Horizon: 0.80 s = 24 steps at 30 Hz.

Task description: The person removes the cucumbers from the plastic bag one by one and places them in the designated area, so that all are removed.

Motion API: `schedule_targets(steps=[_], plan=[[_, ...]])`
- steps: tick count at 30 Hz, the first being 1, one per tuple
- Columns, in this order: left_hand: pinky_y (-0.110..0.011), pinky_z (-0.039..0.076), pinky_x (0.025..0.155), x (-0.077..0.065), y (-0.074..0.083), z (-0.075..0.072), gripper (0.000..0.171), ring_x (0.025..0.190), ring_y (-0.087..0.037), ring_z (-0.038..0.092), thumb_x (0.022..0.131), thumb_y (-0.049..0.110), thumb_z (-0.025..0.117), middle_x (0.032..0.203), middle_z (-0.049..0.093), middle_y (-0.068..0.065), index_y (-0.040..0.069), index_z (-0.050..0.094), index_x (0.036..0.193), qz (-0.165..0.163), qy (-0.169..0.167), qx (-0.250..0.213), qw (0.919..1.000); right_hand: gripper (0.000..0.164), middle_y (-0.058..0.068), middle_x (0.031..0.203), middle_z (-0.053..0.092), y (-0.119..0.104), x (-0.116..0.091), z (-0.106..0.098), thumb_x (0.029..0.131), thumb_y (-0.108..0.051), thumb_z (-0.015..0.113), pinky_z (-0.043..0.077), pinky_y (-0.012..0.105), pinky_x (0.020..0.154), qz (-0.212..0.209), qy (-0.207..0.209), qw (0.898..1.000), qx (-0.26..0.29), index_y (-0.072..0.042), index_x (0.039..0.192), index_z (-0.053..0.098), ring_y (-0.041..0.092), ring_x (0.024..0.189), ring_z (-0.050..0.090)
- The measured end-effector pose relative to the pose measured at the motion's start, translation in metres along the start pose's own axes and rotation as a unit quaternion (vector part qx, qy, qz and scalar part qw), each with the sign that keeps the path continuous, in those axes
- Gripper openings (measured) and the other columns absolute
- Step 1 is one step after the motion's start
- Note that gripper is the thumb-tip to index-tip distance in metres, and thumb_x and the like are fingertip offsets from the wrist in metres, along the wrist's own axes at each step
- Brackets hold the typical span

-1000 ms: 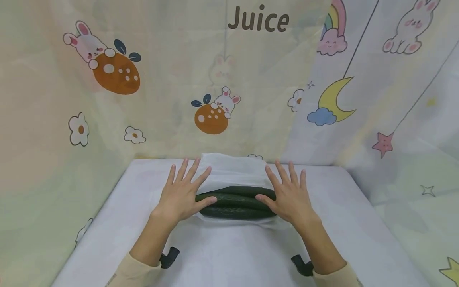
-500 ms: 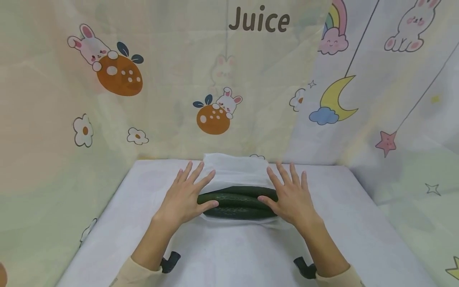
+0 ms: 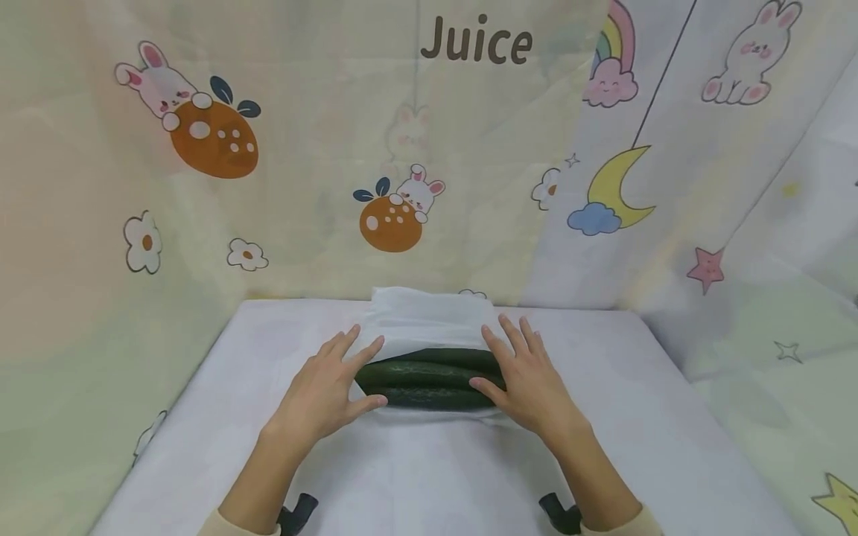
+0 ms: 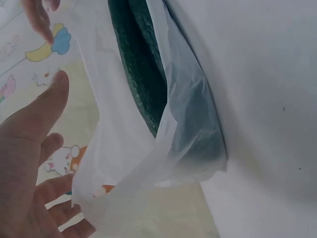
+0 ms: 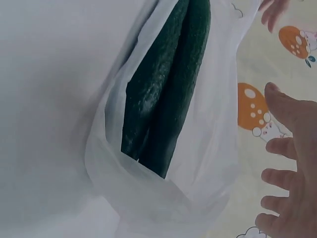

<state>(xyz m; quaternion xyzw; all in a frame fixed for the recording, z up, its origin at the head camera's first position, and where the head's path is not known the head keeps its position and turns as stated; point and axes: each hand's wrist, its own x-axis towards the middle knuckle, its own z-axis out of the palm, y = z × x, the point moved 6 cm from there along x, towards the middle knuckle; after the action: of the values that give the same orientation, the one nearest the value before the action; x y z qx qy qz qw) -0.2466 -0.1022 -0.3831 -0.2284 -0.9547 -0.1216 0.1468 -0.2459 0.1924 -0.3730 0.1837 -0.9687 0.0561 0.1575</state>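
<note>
Dark green cucumbers [image 3: 429, 374] lie side by side in an opened white, thin plastic bag [image 3: 432, 316] at the table's middle. The bag's film wraps their ends and lower side in the left wrist view, where the cucumbers [image 4: 141, 64] show through its opening. My left hand [image 3: 318, 394] spreads over the bag's left end, its fingers extended and its palm bare. Over the right end is my right hand [image 3: 536, 387], fingers likewise extended, its thumb overlapping the cucumbers in the head view. From the right wrist, the hand [image 5: 292, 163] appears apart from the bag [image 5: 213, 148].
The bag stands on a white-covered table [image 3: 429, 476]. Behind the table hangs a printed curtain [image 3: 302, 149] with rabbits, oranges and a moon. Black straps [image 3: 298, 514] sit at both wrists.
Both hands have come a little nearer to me, the left one most; its thumb has slid off the cucumbers' middle toward their lower left end. The cucumbers and bag stay put.
</note>
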Motion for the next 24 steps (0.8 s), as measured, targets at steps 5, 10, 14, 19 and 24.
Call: schedule_targets(steps=[5, 10, 14, 19, 24], plan=[[-0.06, 0.048, 0.102, -0.006, 0.006, 0.0, 0.088, 0.143, -0.04, 0.044, 0.08, 0.06, 0.081, 0.163, 0.039, -0.012, 0.031, 0.046, 0.156, 0.013, 0.007, 0.004, 0.9999, 0.083, 0.018, 0.166, 0.029, -0.005, -0.004, 0.0, 0.094, -0.055, 0.069, 0.028, 0.063, 0.118, -0.016, 0.0, 0.999, 0.029, -0.013, 0.159, 0.038, 0.05, 0.152, 0.021], [-0.059, 0.048, 0.101, -0.008, 0.006, 0.008, 0.087, 0.142, -0.038, 0.045, 0.08, 0.056, 0.083, 0.16, 0.043, -0.012, 0.025, 0.049, 0.154, 0.012, 0.012, 0.004, 0.9999, 0.081, 0.015, 0.164, 0.033, -0.01, -0.007, 0.001, 0.094, -0.053, 0.07, 0.042, 0.059, 0.11, -0.027, -0.009, 0.998, 0.055, -0.015, 0.159, 0.038, 0.045, 0.149, 0.031], [-0.058, 0.049, 0.098, -0.012, 0.0, 0.012, 0.086, 0.14, -0.037, 0.047, 0.08, 0.054, 0.084, 0.158, 0.046, -0.013, 0.022, 0.051, 0.152, -0.003, 0.011, 0.006, 0.9999, 0.079, 0.012, 0.162, 0.038, -0.017, -0.006, 0.007, 0.095, -0.05, 0.07, 0.047, 0.053, 0.106, -0.042, -0.018, 0.996, 0.079, -0.016, 0.159, 0.038, 0.038, 0.146, 0.035], [-0.056, 0.05, 0.097, -0.02, -0.009, 0.013, 0.082, 0.135, -0.036, 0.052, 0.08, 0.046, 0.086, 0.15, 0.054, -0.014, 0.017, 0.054, 0.149, -0.028, 0.0, 0.018, 0.9994, 0.075, 0.01, 0.159, 0.043, -0.029, -0.001, 0.018, 0.097, -0.046, 0.069, 0.046, 0.052, 0.108, -0.068, -0.031, 0.991, 0.111, -0.015, 0.158, 0.04, 0.034, 0.144, 0.041], [-0.053, 0.052, 0.093, -0.025, -0.017, 0.017, 0.076, 0.125, -0.036, 0.057, 0.078, 0.036, 0.089, 0.139, 0.06, -0.015, 0.011, 0.059, 0.143, -0.051, -0.004, 0.004, 0.9987, 0.068, 0.008, 0.153, 0.05, -0.036, 0.004, 0.031, 0.098, -0.042, 0.069, 0.047, 0.049, 0.107, -0.089, -0.045, 0.987, 0.128, -0.014, 0.155, 0.045, 0.031, 0.139, 0.046]])
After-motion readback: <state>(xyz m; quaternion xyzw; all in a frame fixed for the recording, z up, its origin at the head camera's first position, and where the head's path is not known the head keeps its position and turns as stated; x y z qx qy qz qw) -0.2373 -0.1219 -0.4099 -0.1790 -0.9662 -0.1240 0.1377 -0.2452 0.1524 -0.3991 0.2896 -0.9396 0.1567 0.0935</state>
